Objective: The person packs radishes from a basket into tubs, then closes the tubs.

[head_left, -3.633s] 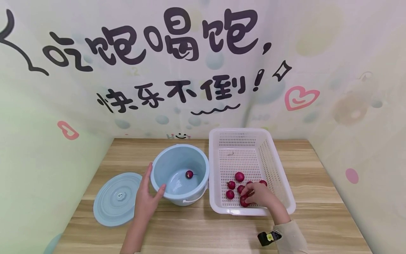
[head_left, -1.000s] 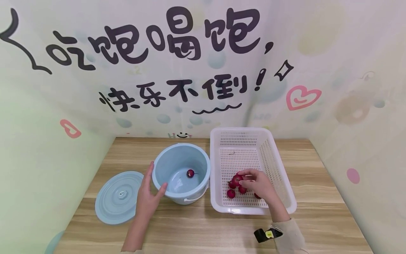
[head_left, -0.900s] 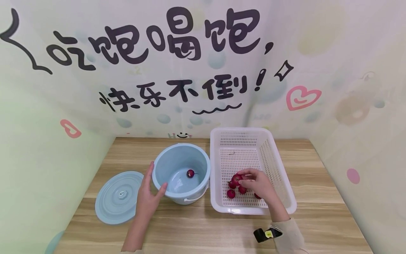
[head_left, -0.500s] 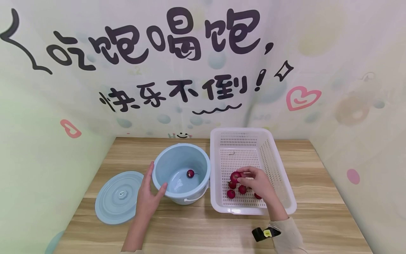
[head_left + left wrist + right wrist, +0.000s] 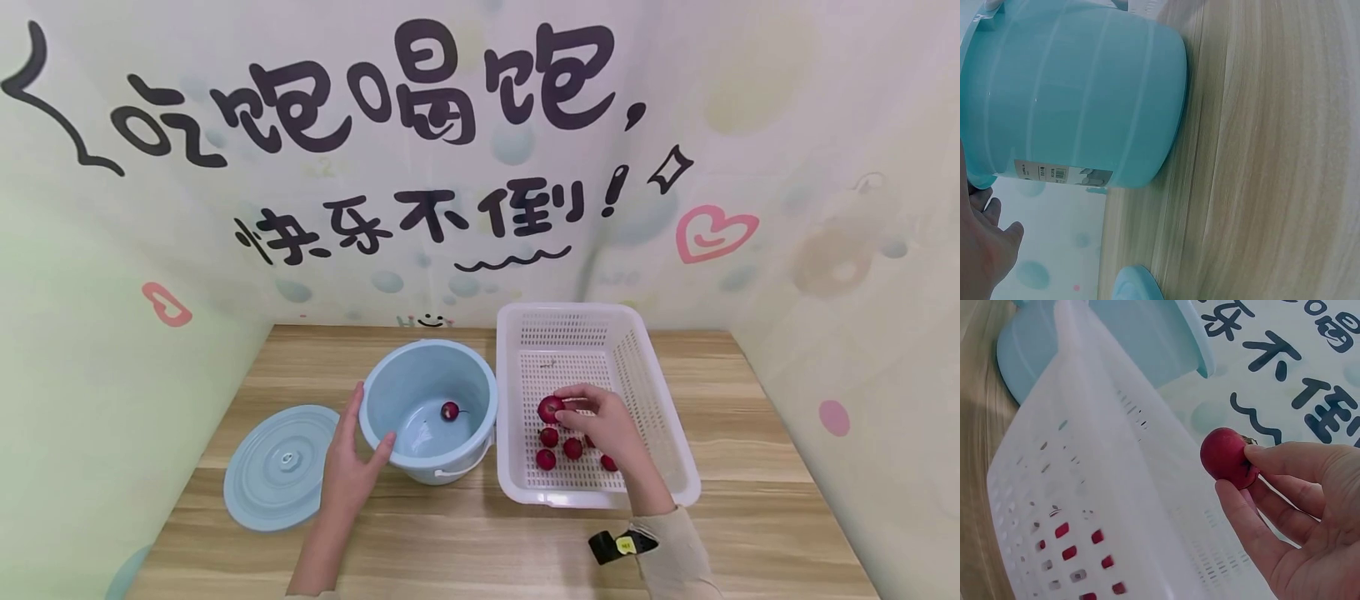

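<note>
My right hand (image 5: 609, 423) pinches a red radish (image 5: 551, 409) between thumb and fingertips, above the white basket (image 5: 678, 450). The right wrist view shows the held radish (image 5: 1229, 457) at basket-rim height, its stem end towards the thumb. Below it several more radishes (image 5: 573, 448) lie on the basket floor, some partly hidden by the hand. My left hand (image 5: 351, 471) rests at the left side of the light blue bucket (image 5: 427, 460), fingers and thumb spread along the rim. One radish (image 5: 450, 411) with a thin root lies inside the bucket.
A light blue lid (image 5: 258, 475) lies flat on the wooden table (image 5: 480, 542), left of the bucket. The bucket's white handle (image 5: 465, 468) hangs at its front right. Bucket and basket stand side by side. A printed wall (image 5: 480, 283) closes off the back.
My right hand has picked a radish from the group in the basket and moved it up and to the left. The left hand keeps its place at the bucket.
</note>
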A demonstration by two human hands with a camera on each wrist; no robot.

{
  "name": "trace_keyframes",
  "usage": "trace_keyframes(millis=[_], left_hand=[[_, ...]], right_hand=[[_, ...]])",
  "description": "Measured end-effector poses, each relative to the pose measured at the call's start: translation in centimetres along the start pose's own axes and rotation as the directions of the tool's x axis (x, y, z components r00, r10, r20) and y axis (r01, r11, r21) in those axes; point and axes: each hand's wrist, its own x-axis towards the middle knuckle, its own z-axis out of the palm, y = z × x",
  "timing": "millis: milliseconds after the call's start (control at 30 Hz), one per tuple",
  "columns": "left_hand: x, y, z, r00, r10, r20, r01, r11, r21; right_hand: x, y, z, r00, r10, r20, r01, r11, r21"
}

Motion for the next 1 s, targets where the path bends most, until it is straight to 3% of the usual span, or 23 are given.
trace_keyframes(millis=[600, 1000], left_hand=[[0.0, 0.2, 0.0, 1.0, -0.015, 0.014, 0.015, 1.0, 0.007], [0.0, 0.0, 0.1, 1.0, -0.015, 0.015, 0.015, 1.0, 0.003]], right_hand=[[0.1, -1.7, 0.3, 1.0, 0.015, -0.009, -0.014, 0.999, 0.029], [-0.1, -2.7, 0.4, 0.999, -0.046, -0.011, 0.046, 0.998, 0.051]])
